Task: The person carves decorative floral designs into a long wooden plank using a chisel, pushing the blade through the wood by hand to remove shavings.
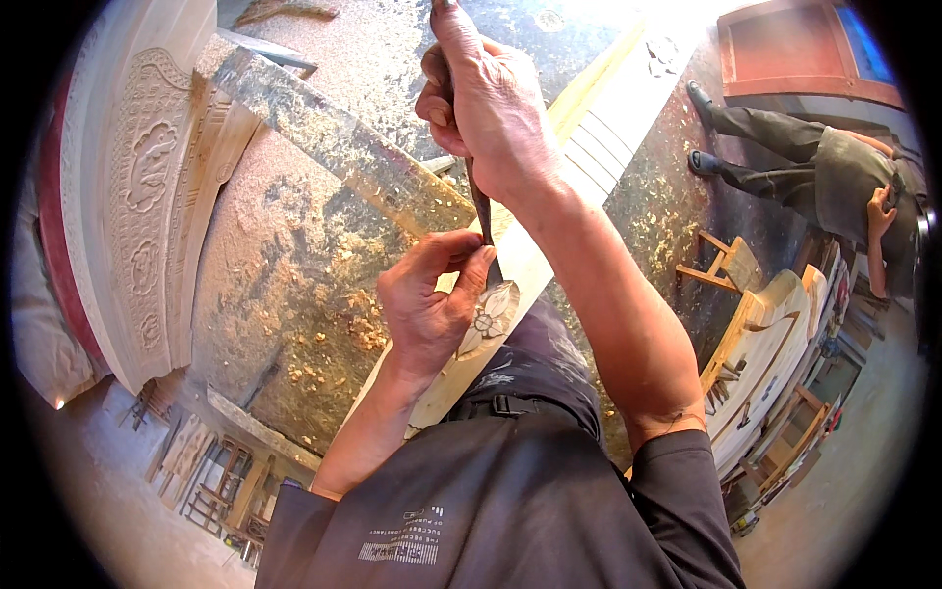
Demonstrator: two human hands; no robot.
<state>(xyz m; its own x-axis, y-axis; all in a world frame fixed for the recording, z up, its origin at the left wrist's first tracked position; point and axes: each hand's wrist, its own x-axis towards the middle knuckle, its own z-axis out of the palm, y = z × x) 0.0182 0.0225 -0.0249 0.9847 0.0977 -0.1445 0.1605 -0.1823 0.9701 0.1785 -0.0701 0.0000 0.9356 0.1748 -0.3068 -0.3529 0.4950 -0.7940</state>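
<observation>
A long pale wooden board (591, 137) runs from my lap toward the upper right, with a carved flower and leaf relief (488, 323) at its near part and pencil lines farther along. My right hand (491, 118) is wrapped high around the handle of a dark chisel (481, 211), held upright over the carving. My left hand (437, 294) pinches the lower blade between thumb and fingers, just above the relief. The chisel's tip is at the carving's upper part; whether it cuts in cannot be told.
Another carved panel (147, 226) stands at the left. A plank (334, 128) crosses the shaving-strewn floor (265, 245). At the right are a co-worker (844, 172) in dark clothes, a small wooden stool (731, 260) and a bench with tools (775, 339). Wooden pieces lean in the lower left.
</observation>
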